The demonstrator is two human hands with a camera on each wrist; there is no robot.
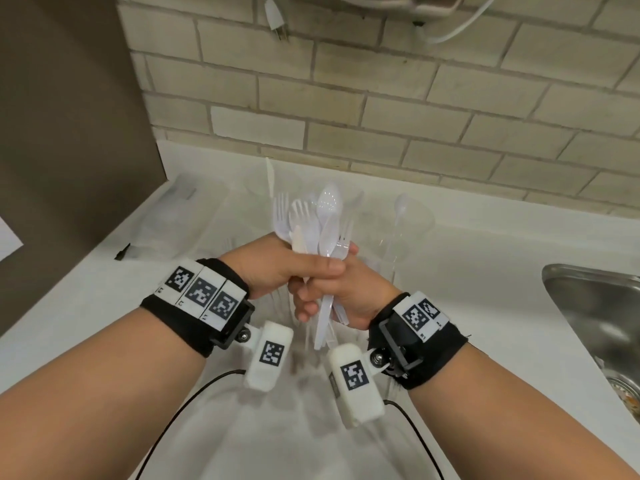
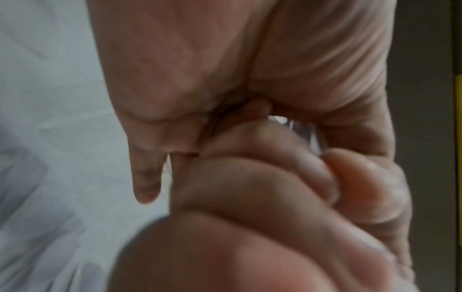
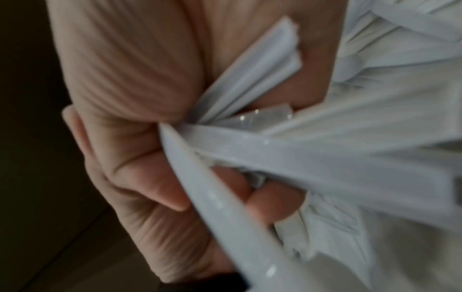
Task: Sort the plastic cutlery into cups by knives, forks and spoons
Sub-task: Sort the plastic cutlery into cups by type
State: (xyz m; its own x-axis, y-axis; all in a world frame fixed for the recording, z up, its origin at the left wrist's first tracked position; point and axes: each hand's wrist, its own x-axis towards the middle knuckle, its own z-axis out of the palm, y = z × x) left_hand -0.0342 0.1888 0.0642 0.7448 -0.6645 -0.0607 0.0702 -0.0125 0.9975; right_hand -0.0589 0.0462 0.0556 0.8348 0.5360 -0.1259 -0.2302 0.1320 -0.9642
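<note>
A bundle of white plastic cutlery (image 1: 311,220), with forks, spoons and a knife mixed, stands upright above the counter (image 1: 485,271). My left hand (image 1: 294,268) grips the bundle's middle, thumb across it. Just below, my right hand (image 1: 346,292) curls round the handles (image 3: 300,154). Behind the bundle, a clear cup (image 1: 420,216) at the right holds one spoon (image 1: 401,206). A second clear cup (image 1: 254,190) at the left holds a knife (image 1: 269,178). The bundle hides what stands between them. In the left wrist view, my left hand's palm (image 2: 225,79) fills the blurred frame.
A steel sink (image 1: 595,306) is set into the counter at the right. A brick wall (image 1: 381,98) runs behind the cups and a brown panel (image 1: 69,133) closes off the left. Clear plastic wrapping (image 1: 180,209) lies at the back left. Cables trail from my wrist cameras.
</note>
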